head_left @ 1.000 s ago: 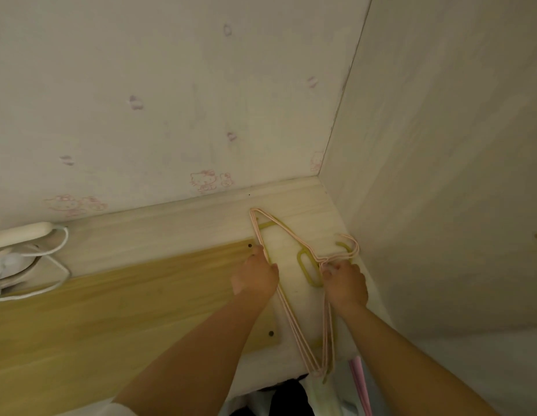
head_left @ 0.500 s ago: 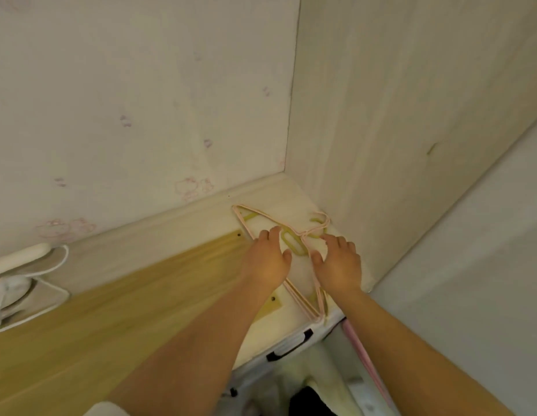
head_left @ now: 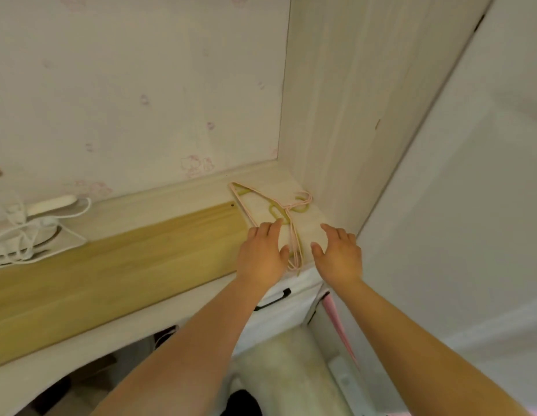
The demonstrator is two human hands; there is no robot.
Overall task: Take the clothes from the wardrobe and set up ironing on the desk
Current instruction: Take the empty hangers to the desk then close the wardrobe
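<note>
Beside hangers (head_left: 271, 207) (stacked): relaxed left hand (head_left: 262, 256).

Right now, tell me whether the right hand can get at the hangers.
Probably yes. The right hand hangs open just beside the hangers, which lie flat in the desk corner. Nothing sits between them; the left hand covers only their near left side.

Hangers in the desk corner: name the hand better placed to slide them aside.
Left. The left hand has fingertips touching the hangers, lying flat on the desk. The right hand hovers open beside them, nearer the side wall.
</note>
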